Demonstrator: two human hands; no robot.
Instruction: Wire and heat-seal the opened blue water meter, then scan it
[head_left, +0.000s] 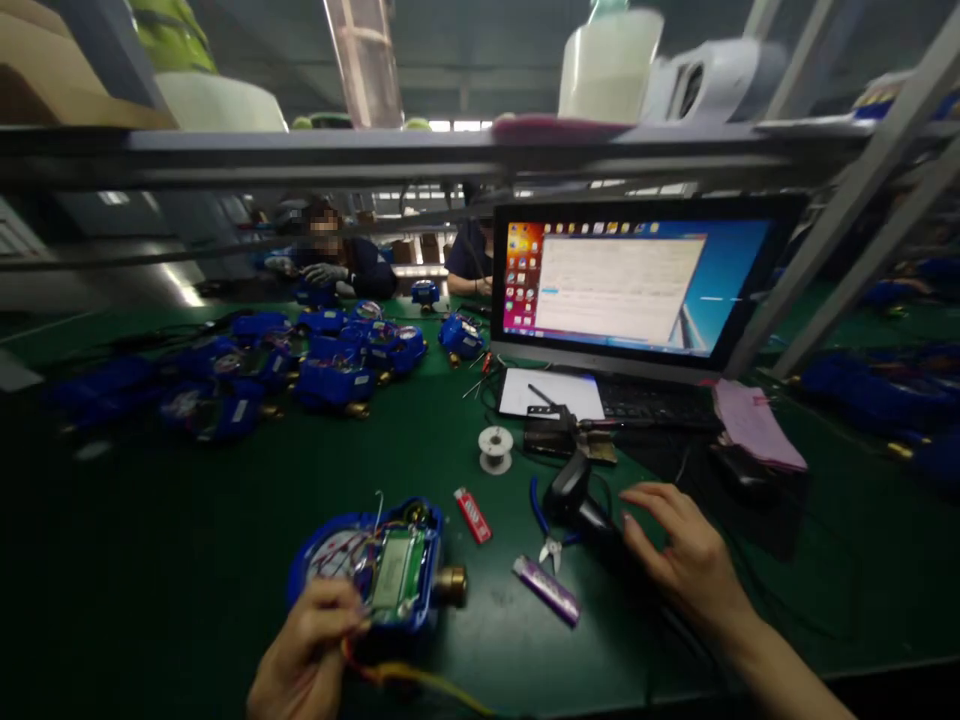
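A blue meter housing (431,560) lies open on the green table in front of me, showing a circuit board with a display (397,572), thin wires and a brass fitting (452,586). At its lower left edge my left hand (307,640) is closed in a pinch on red and yellow wires (420,674), whose ends are hidden by the fingers. My right hand (686,555) is open, thumb and fingers apart, just beside a black handheld scanner (592,515). Close to the scanner lie blue-handled cutters (551,548), a purple lighter (547,590) and a red lighter (473,516).
Several blue meters (334,375) crowd the table's left and back. A solder spool (496,450), a soldering-iron stand (551,437), a keyboard (652,398) and a monitor (622,290) stand ahead. Pink papers (759,420) lie right. A shelf (315,155) crosses above; two people sit opposite.
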